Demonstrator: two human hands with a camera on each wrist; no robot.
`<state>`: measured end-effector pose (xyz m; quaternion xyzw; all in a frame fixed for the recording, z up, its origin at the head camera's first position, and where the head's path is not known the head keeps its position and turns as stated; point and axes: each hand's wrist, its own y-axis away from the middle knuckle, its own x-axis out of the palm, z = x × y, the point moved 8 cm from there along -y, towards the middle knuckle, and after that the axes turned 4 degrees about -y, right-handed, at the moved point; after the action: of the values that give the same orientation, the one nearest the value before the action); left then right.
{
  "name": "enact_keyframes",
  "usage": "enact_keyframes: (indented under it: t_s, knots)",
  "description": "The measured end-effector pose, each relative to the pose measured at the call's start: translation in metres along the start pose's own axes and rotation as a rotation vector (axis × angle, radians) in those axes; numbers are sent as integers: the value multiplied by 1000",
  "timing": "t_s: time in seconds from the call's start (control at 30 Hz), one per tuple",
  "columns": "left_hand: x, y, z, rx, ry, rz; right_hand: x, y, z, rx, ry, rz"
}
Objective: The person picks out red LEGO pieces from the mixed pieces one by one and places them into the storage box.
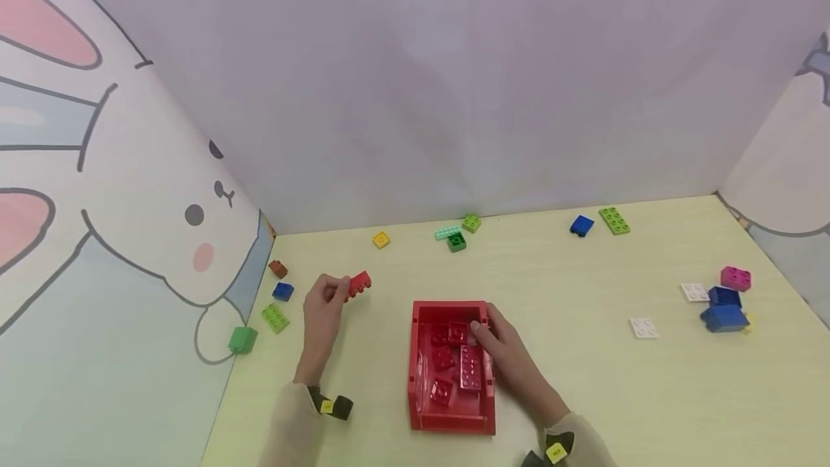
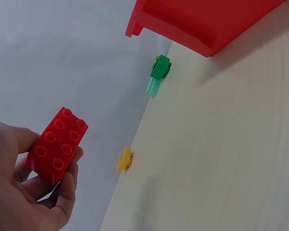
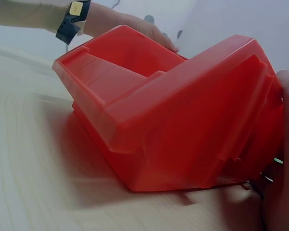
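Observation:
In the head view my left hand [image 1: 323,310] pinches a red toy brick [image 1: 359,284] above the table, left of a red bin [image 1: 415,373]. The left wrist view shows the same brick [image 2: 59,144] between thumb and fingers, its two rows of studs facing the camera. My right hand [image 1: 512,355] grips the bin's right wall, thumb over the rim and the other fingers hidden outside. Several red bricks lie inside the bin, among them a long one [image 1: 470,367]. The right wrist view has the bin [image 3: 183,115] close up, tilted in the picture.
Left of my left hand are a green brick [image 1: 243,339], a lime brick [image 1: 275,318], a blue one [image 1: 282,291] and a brown one [image 1: 278,269]. A yellow brick [image 1: 381,239] and several green ones lie near the back wall. Pink, blue and white bricks [image 1: 643,328] are on the right.

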<state>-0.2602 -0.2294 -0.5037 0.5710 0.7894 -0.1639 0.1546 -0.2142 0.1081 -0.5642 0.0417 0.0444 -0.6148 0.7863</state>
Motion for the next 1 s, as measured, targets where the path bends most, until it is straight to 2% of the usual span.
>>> enact_keyframes:
  t_s: [0.57,1.0]
  knots:
    - [-2,19,-20,2,28,-15,-1,0,-2,11,-13,0]
    - [2,33,-30,44,119,-16,0,1,0,2,-13,-1]
